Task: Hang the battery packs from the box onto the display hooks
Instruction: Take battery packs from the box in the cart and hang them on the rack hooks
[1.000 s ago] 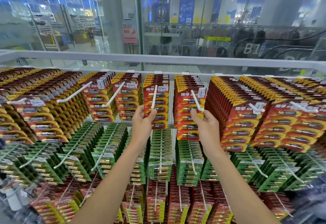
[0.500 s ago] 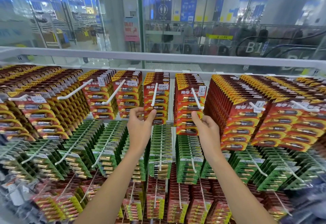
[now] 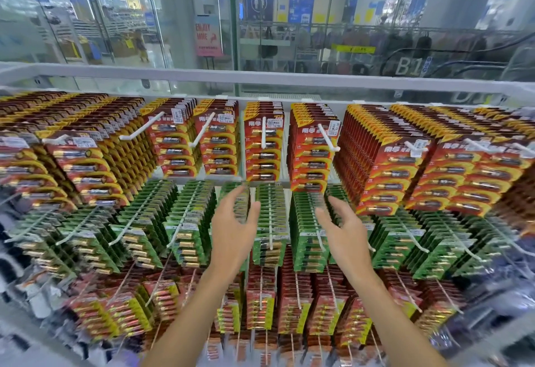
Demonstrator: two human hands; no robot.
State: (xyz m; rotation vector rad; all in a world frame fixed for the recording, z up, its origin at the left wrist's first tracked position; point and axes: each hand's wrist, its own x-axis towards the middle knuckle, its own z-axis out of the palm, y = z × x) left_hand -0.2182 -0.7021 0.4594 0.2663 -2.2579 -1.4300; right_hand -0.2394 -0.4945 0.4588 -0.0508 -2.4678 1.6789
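Both of your hands are released and hold nothing: your left hand point(image 3: 234, 232) and right hand point(image 3: 346, 233) hover with fingers loosely spread in front of the green battery packs point(image 3: 279, 210) of the middle row. On the top row, red battery packs point(image 3: 263, 161) hang on white display hooks point(image 3: 264, 133), just above your fingertips and apart from both hands.

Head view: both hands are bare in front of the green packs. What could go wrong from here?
1. The left hand and right hand hover open among white hook ends; a wrist could snag one and pull green packs off.
2. The red packs on the right fill their hooks almost to the tips; forcing more on may push some off.
3. The box is out of view, so fetching means looking away.
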